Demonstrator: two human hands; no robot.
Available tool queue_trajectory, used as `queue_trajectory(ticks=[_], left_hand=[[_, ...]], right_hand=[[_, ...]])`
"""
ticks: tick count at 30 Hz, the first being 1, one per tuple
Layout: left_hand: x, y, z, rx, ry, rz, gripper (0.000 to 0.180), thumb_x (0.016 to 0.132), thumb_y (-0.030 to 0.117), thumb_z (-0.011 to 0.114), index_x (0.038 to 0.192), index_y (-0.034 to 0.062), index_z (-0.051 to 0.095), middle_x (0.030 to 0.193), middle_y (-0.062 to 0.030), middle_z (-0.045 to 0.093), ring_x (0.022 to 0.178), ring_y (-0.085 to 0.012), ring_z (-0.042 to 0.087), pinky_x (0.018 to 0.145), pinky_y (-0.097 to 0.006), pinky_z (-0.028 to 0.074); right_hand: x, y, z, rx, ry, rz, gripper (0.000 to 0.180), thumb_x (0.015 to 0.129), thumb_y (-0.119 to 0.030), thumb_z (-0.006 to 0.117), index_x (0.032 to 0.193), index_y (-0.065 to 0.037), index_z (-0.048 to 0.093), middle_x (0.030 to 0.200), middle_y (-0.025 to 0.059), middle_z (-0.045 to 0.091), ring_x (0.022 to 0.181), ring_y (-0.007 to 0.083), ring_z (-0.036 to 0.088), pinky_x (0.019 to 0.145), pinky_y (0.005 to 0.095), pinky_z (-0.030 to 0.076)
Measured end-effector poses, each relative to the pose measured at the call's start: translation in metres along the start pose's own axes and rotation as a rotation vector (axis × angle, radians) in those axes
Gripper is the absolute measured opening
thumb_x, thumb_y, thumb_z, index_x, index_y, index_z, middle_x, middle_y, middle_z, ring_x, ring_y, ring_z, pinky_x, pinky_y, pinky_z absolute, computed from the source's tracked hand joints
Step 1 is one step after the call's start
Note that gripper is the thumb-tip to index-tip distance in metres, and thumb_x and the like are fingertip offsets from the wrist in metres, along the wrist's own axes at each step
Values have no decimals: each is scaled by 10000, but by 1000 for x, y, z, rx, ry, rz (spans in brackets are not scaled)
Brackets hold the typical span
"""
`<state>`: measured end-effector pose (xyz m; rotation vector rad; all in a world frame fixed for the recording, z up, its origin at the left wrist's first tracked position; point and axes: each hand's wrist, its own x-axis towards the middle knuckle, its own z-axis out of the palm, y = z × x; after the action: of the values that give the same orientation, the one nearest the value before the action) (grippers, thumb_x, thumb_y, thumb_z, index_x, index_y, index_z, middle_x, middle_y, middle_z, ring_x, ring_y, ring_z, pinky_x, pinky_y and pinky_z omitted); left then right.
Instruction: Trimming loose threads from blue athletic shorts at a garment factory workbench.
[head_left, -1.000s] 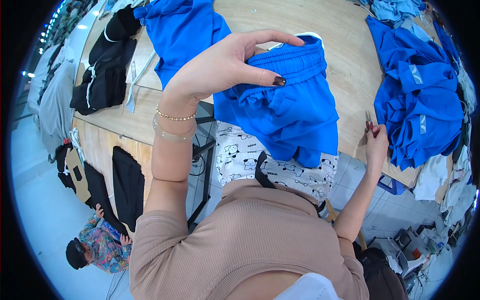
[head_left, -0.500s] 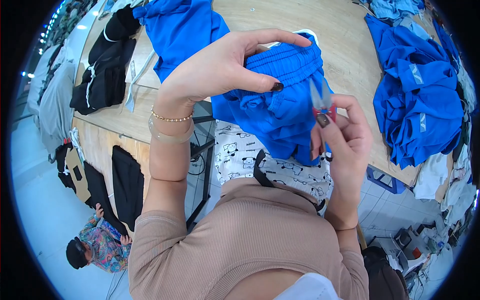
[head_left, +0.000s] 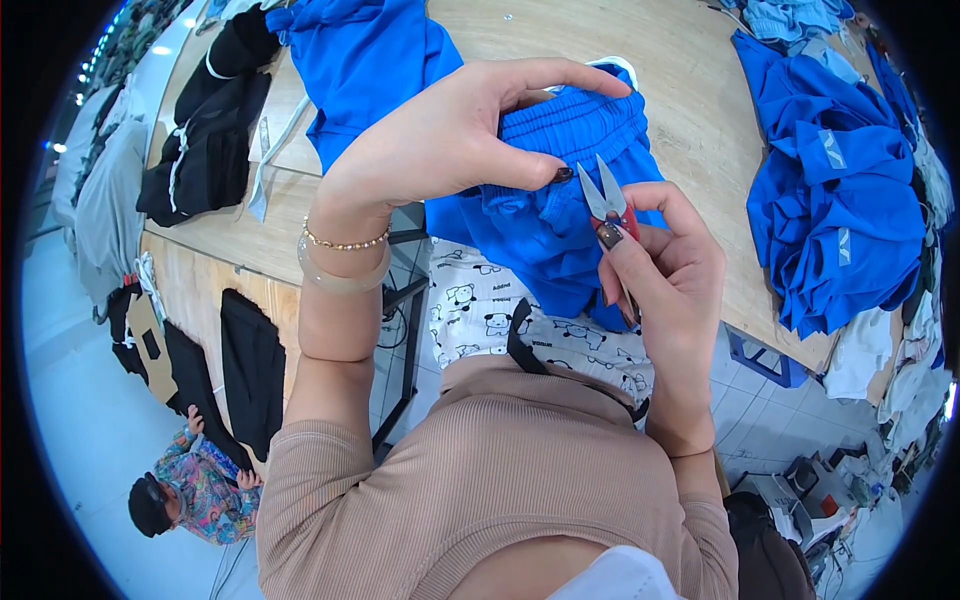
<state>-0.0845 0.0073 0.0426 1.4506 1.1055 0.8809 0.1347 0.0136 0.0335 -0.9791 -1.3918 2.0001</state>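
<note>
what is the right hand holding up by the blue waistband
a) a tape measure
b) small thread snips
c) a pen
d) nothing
b: the right hand grips small thread snips, blades open and pointing up at the waistband of the blue shorts that the left hand pinches.

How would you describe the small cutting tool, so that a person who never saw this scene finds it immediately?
Start at the wooden table and find the blue shorts that the left hand grips by the ribbed waistband. Just right of that grip, the right hand holds the thread snips, open blades pointing up at the waistband. They are the only metal tool among the cloth, with two short silver blades.
</note>
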Motion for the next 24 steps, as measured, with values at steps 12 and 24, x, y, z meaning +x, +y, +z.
queue_trajectory(ticks=[12, 24], left_hand=[[-3, 4, 1, -29, 18, -17, 574, 772, -37, 532, 1337, -13, 435, 1194, -94, 579, 1048, -87, 534, 814, -196, 460], [-1, 1, 4, -56, 20, -27, 548, 787, -39, 504, 1331, -29, 438, 1232, -90, 563, 1062, -93, 536, 857, -212, 454]], right_hand=[[-1, -2, -1, -87, 4, -23, 146, 858, 29, 543, 995, -19, 534, 698, -5, 575, 571, 7, 462, 499, 159, 329], [-3, -2, -1, -70, 12, -27, 157, 856, 26, 535, 1007, -14, 529, 719, 8, 587, 580, 11, 469, 508, 160, 342]])
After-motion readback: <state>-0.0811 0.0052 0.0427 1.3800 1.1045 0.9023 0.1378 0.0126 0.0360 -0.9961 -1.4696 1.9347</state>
